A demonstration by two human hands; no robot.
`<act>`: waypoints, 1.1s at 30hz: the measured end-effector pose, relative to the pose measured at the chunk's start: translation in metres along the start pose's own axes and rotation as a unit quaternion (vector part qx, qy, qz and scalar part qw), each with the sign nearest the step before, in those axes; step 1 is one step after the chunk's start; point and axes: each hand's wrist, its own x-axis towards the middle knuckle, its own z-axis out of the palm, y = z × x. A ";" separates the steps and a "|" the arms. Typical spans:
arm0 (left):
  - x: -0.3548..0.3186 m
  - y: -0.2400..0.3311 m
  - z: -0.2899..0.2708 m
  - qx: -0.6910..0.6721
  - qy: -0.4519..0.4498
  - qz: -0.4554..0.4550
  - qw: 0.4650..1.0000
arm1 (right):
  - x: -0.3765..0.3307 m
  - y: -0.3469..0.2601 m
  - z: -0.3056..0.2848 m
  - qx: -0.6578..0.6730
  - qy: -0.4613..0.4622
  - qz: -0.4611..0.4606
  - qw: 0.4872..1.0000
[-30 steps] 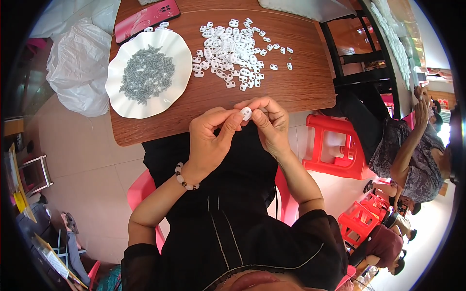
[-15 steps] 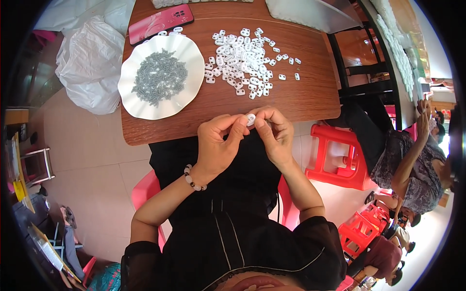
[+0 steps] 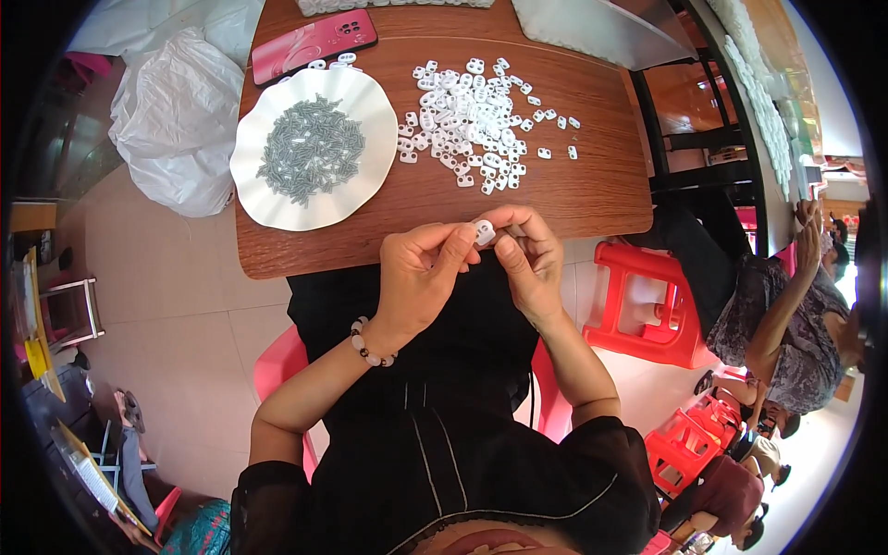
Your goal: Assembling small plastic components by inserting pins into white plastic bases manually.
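Note:
Just over the table's front edge, my left hand [image 3: 421,277] and my right hand [image 3: 532,264] meet around one small white plastic piece [image 3: 484,231], rounded and with holes in it. The left thumb and forefinger pinch its left side. At its right, the forefinger and thumb of my right hand hold it too. Beyond my hands lies a loose pile of similar white two-holed pieces [image 3: 472,116]. To the left stands a wavy-rimmed white plate [image 3: 375,176] bearing a heap of small grey metal pins or springs [image 3: 310,148]; their exact kind is too small to tell.
A pink phone [image 3: 314,46] lies behind the plate on the brown wooden table [image 3: 592,190]. A pale bin or tray [image 3: 601,32] sits at the back right. A white plastic bag [image 3: 171,120] is left of the table, a red stool [image 3: 647,305] right. Another person [image 3: 786,324] sits further right.
The white piece has turned slightly between my fingers and shows more of its face. My right thumb has shifted a little down from it. The table appears slightly shifted right in view.

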 end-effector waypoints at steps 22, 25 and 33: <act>-0.003 -0.002 0.004 -0.009 -0.006 0.041 0.999 | 0.003 0.004 -0.003 0.001 -0.063 0.041 0.997; -0.008 0.000 -0.004 0.064 0.024 0.085 0.994 | 0.001 0.008 0.003 -0.013 -0.063 0.057 0.996; -0.007 0.002 0.006 0.092 0.006 0.146 0.985 | -0.013 0.013 -0.017 0.010 -0.009 0.029 0.999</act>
